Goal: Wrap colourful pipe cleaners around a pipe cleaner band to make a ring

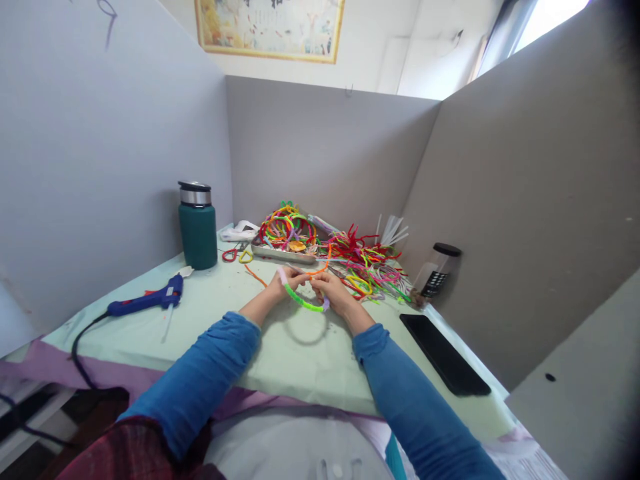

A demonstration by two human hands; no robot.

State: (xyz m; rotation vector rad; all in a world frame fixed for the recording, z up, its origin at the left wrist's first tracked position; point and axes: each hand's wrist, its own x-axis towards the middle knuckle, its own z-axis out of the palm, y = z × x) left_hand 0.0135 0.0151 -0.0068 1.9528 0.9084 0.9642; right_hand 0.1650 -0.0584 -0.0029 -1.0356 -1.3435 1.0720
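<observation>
Left hand (286, 283) and right hand (330, 291) both grasping, fingers pinched on a fuzzy ring (305, 303), green/white/purple, plus an orange stem (325, 261). Ring sits just above table (300, 363), mid-near. Tray (285, 253) of coiled stems at far centre, loose stem pile (370, 257) right of it. Green bottle (199, 230) far left, glue gun (150, 300) left, black phone-like slab (444, 353) right.

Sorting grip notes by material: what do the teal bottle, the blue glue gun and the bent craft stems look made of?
Teal cylindrical bottle: matte coating, likely over metal, given the shiny silver neck band.
Blue glue gun: probably hard plastic, smooth moulded body.
Green fuzzy stem ring: seemingly chenille, soft edges.
</observation>
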